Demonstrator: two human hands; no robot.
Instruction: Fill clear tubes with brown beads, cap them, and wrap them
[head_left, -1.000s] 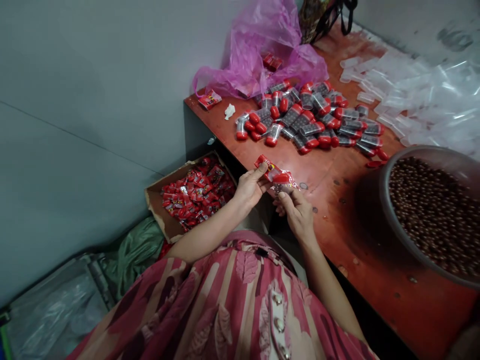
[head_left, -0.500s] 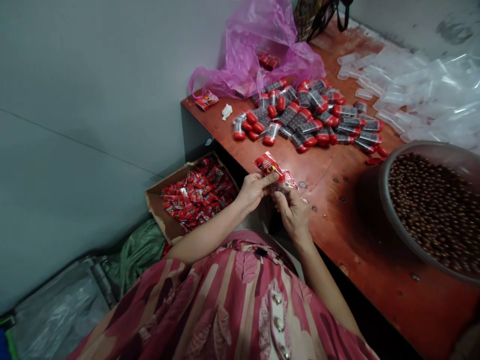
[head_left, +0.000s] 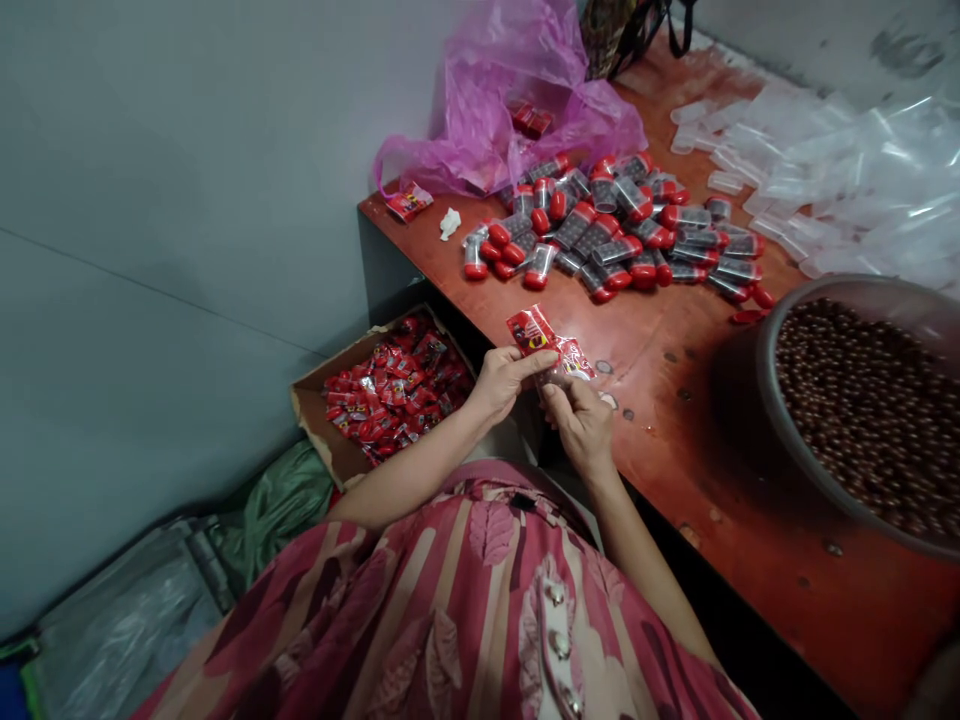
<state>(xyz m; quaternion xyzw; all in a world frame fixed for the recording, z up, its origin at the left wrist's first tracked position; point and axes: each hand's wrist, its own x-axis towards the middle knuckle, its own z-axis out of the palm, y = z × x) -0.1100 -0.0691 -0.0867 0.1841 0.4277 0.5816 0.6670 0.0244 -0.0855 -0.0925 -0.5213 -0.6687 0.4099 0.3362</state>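
Observation:
Over the near edge of the red table, my left hand (head_left: pixel 506 382) has its thumb and fingers closed on a red printed wrapper (head_left: pixel 531 328), whose top stands out above the thumb. Close beside it, my right hand (head_left: pixel 583 418) is closed on the lower part of a clear, dark-filled container with red printed film (head_left: pixel 574 358) at its upper right. Fingers cover much of both items, so where one ends and the other begins is unclear. Several red-capped containers with dark contents (head_left: pixel 596 235) lie heaped on the table beyond my hands.
A cardboard box (head_left: pixel 337 462) of red packets stands low at the left. On the red table (head_left: pixel 750 600) are a grey tub (head_left: pixel 766 370) of brown balls, clear tubes (head_left: pixel 825 190) and a pink plastic bag (head_left: pixel 480 100). A green bag (head_left: pixel 281 510) lies lower left.
My left thumb has shifted slightly and now lies straighter across the wrapper. Both hands keep their hold in nearly the same place. The view has moved slightly.

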